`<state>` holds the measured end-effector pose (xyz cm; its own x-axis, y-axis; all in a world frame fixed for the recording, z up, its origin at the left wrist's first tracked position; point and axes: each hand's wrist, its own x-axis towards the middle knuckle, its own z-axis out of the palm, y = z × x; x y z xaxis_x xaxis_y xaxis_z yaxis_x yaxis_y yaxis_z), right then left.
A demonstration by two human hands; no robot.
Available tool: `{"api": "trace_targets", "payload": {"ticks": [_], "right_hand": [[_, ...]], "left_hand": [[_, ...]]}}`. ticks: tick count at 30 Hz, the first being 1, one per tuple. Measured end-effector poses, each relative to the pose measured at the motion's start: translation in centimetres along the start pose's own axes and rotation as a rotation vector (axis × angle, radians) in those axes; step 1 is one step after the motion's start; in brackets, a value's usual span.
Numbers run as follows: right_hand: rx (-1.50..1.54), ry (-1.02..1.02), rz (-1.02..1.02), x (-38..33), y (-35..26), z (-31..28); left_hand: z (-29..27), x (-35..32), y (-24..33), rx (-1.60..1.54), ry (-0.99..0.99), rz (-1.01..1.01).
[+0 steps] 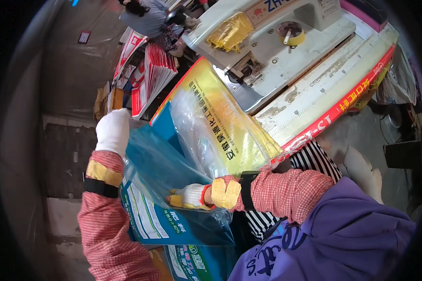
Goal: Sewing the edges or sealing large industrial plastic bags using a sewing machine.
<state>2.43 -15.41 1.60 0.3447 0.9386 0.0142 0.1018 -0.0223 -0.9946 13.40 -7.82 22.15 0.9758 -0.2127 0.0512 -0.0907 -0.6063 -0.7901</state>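
A blue printed plastic bag (147, 215) with a clear film edge stretches between my two gloved hands, over the near side of the work surface. My left hand (112, 130), in a white glove, is closed at the bag's far left corner; its fingertips are mostly hidden. Lower and to the right, my right hand (191, 195), its fingertips wrapped in yellow, grips the bag's near edge. Just beyond lies a stack of yellow printed bags (234, 136), with a crumpled clear plastic liner (192, 126) on it.
A sewing machine (267, 51) stands at the far right, with a tape roll (290, 33) on it. Its white table edge (314, 98) carries a red printed strip. Red-and-white folded bags (157, 72) are stacked at the far left, near another person (147, 21). More blue bags (192, 262) lie below.
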Motion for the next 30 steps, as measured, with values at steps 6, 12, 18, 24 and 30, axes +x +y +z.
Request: {"api": "trace_targets", "payload": {"ticks": [6,12,18,24,30], "right_hand": [[0.195,-0.127,0.220,-1.9,-0.9,-2.4],[0.149,-0.108,0.065,-3.4,-1.2,-2.2],[0.057,-0.068,0.024,0.2,1.2,0.2],[0.123,-0.102,-0.025,0.6,2.2,0.9],[0.000,-0.095,0.002,-2.1,0.9,-1.3]], "left_hand": [[1.1,0.7,5.3,-0.544,-0.324,0.215],[0.8,1.9,6.4,-0.477,-0.128,0.146],[-1.2,2.4,6.5,0.019,-0.268,0.106],[3.3,1.2,8.3,0.111,-0.147,0.134],[9.0,-4.4,8.2,-1.093,-0.440,-0.147]]}}
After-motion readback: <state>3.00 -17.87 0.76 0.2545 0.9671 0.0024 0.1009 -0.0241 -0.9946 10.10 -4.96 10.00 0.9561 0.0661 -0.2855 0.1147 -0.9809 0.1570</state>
